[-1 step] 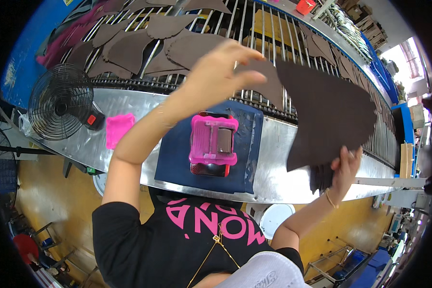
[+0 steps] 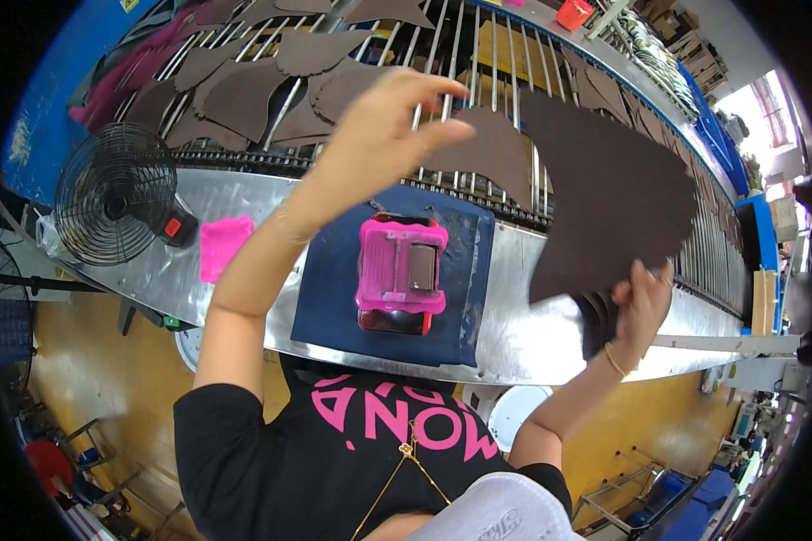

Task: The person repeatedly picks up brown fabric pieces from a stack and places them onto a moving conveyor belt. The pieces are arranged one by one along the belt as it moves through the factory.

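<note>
My right hand [image 2: 644, 305] pinches a large dark brown leather piece [image 2: 609, 198] by its lower edge, holding it up at the right of the bench. Below that piece, beside the hand, a bundle of dark pieces [image 2: 597, 325] shows in part. My left hand [image 2: 388, 126] reaches over the conveyor's near edge, thumb and fingers apart, with nothing between them. Close to its fingertips, another curved brown piece [image 2: 487, 149] rests on the rollers. In front of me, a pink tray-like holder [image 2: 383, 261] sits over a black-and-red object [image 2: 393, 320] on a dark blue mat [image 2: 334, 311].
A roller conveyor [image 2: 442, 54] crosses the far side, with several overlapping brown pieces [image 2: 235, 99] at left. On the metal bench [image 2: 514, 334] stand a black wire fan [image 2: 115, 194] and a pink pad [image 2: 226, 248]. A red container [image 2: 574, 13] is at the back.
My left hand has moved a little left, away from the held leather piece. The leather piece in my right hand has shifted slightly left and up.
</note>
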